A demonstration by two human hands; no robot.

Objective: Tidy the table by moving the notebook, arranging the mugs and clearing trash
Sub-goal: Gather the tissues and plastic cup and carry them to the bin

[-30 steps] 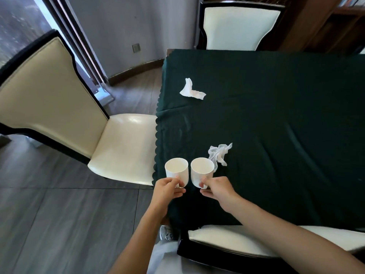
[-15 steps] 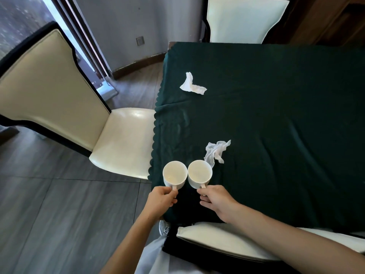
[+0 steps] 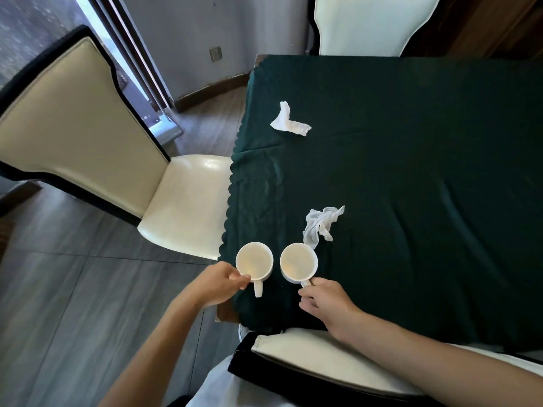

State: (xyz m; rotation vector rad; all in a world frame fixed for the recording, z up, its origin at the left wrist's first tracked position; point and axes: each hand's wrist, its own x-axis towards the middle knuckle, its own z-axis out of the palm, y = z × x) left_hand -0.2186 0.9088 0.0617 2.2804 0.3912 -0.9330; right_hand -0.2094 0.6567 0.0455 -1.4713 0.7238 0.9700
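Two empty white mugs stand side by side on the dark green tablecloth (image 3: 411, 171) near its front left corner, handles pointing toward me. My left hand (image 3: 216, 284) has its fingertips pressed on the near wall of the left mug (image 3: 254, 259), just left of its bare handle. My right hand (image 3: 324, 299) pinches the handle of the right mug (image 3: 298, 261) with thumb and forefinger. A crumpled white tissue (image 3: 320, 223) lies just behind the right mug. A second tissue (image 3: 289, 123) lies farther back near the left edge. No notebook is in view.
A cream chair with dark trim (image 3: 88, 127) stands left of the table, its seat close to the cloth's scalloped edge. Another chair back (image 3: 370, 22) is at the far end, and a third chair (image 3: 323, 356) is tucked under the near edge below my right arm.
The view has tipped further down over the mugs. The mugs now stand slightly apart. My left hand has come off the left mug's handle and rests on its wall.
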